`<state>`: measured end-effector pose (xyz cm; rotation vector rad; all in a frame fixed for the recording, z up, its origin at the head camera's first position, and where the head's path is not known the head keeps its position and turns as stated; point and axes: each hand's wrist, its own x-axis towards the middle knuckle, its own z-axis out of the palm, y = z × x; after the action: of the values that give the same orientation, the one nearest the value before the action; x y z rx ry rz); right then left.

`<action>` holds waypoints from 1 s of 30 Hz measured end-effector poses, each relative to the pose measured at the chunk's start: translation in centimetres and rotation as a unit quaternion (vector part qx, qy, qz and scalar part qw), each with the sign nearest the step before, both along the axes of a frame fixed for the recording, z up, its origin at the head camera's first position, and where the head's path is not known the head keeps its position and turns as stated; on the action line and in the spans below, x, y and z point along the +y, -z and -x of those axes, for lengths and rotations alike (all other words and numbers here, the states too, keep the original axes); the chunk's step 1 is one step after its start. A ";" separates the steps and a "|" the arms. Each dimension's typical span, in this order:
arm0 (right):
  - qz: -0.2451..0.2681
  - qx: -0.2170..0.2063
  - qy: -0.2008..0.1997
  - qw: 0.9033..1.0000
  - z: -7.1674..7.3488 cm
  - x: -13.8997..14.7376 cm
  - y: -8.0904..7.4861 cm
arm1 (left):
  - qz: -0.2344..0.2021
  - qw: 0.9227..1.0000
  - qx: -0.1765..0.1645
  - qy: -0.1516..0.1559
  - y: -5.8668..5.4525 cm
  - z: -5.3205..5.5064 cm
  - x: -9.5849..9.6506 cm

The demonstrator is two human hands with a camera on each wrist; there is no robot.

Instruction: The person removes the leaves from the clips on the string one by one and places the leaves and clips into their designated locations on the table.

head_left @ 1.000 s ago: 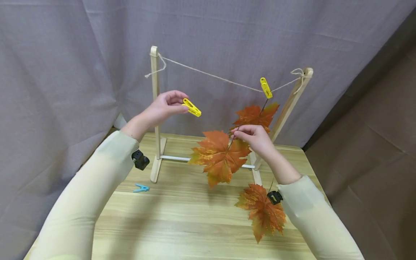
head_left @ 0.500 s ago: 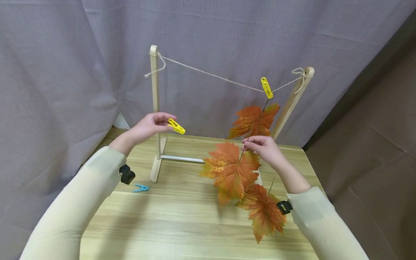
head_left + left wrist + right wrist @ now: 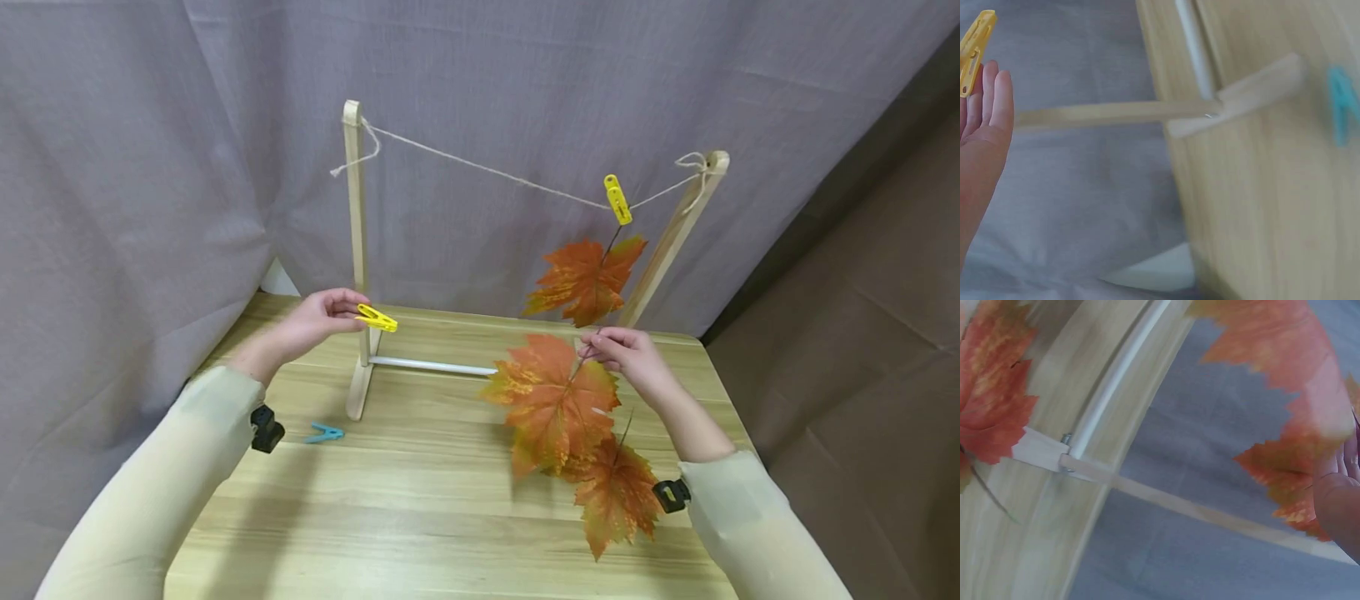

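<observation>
Wooden stand [image 3: 357, 217], a string [image 3: 487, 169] tied between its posts, set on a wood-grain table [image 3: 420, 533]. One yellow clothespin [image 3: 377, 318], pinched in the person's left hand [image 3: 318, 321] by the stand's left post. One orange leaf [image 3: 558, 400], its stem pinched by the right hand [image 3: 628, 357] at the stand's right half. One hanging leaf [image 3: 588, 283], clipped to the string near the stand's right post by another clothespin [image 3: 618, 200], yellow. One loose leaf [image 3: 618, 500], on the table before the stand's right end. One blue clothespin [image 3: 326, 433], before the stand's left foot.
</observation>
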<state>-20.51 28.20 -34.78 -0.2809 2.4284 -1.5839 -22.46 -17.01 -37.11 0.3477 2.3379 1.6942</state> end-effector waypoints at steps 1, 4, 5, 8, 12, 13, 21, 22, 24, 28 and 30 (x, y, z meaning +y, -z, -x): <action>0.004 -0.002 0.003 1.000 0.0 0.2 0.1 | 0.002 1.000 0.000 -0.001 0.4 -0.1 -0.3; 0.017 -0.008 0.013 1.000 -0.2 1.0 0.6 | 0.010 1.000 -0.007 -0.009 1.6 -0.4 -1.2; 0.025 -0.010 0.016 1.000 -0.3 1.2 0.8 | 0.014 1.000 -0.009 -0.012 1.9 -0.5 -1.5; 0.049 -0.013 0.023 0.998 -0.4 1.9 1.5 | 0.022 0.999 -0.015 -0.020 3.1 -0.8 -2.4; 0.081 -0.018 0.028 0.996 -0.4 2.9 2.6 | 0.029 0.999 -0.018 -0.029 4.4 -1.2 -3.5; 0.086 -0.022 0.031 0.996 -0.5 3.2 2.9 | 0.033 0.999 -0.019 -0.030 4.7 -1.2 -3.8; 0.090 -0.070 0.060 0.992 -0.7 5.5 4.9 | 0.064 0.997 -0.028 -0.040 6.8 -1.5 -5.1; 0.085 -0.074 0.060 0.992 -0.8 5.8 5.3 | 0.065 0.997 -0.030 -0.038 7.1 -1.6 -5.3; 0.073 -0.079 0.059 0.992 -1.1 6.5 6.1 | 0.065 0.997 -0.037 -0.034 7.7 -1.9 -5.5; 0.055 -0.097 0.068 0.991 -1.5 7.4 7.9 | 0.070 0.996 -0.048 -0.032 8.8 -2.4 -6.0; 0.056 -0.110 0.077 0.989 -1.6 7.7 8.6 | 0.074 0.995 -0.049 -0.038 9.1 -2.6 -6.1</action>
<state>-18.96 35.94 -43.40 0.0637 2.2430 -1.7180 -19.90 -23.11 -46.22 0.1463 2.4150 1.5210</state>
